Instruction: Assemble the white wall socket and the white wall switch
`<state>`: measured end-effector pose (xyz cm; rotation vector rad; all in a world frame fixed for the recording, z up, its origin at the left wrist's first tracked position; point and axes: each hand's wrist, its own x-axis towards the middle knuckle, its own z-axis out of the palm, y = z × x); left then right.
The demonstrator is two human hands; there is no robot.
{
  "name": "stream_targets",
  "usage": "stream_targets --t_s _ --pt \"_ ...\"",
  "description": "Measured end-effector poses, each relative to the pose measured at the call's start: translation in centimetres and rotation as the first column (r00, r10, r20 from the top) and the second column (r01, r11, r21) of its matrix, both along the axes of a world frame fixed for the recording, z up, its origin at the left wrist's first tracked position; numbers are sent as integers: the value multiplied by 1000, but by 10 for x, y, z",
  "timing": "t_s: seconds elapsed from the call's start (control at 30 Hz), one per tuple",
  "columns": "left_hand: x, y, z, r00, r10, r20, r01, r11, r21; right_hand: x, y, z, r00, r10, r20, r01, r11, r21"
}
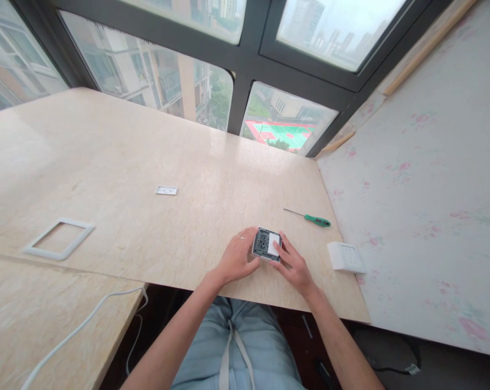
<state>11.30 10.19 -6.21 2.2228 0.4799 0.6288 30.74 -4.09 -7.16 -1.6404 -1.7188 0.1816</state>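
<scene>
Near the front edge of the stone-look counter, a wall switch (263, 244) sits between my two hands, its dark inner face up and one white rocker (273, 244) on its right half. My left hand (240, 255) grips the left side of the switch, fingers along its far edge and thumb at the near edge. On the right side, my right hand (294, 264) holds the switch, with a finger lying on the white rocker. A loose white rocker piece (166, 190) lies farther back to the left. The white square frame (61, 239) rests at the far left.
A screwdriver (317, 220) with a green handle lies right of my hands. Beside the flowered wall stands a white socket box (346, 257). A white cable (82, 326) crosses the lower left counter. Windows (245, 65) border the back edge.
</scene>
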Motion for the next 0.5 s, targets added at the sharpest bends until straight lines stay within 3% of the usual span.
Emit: stream_targets --t_s 0.17,0.37,0.5 --pt "10 10 7 988 -58 -141 60 998 11 -2 -1 1 998 0 56 -2 999 36" --pt "13 12 6 996 -24 -84 26 1000 16 -3 -5 4 994 -61 -93 55 996 -65" --pt "14 11 2 998 2 -61 -1 1000 9 -11 10 20 971 -161 -176 144 984 -107"
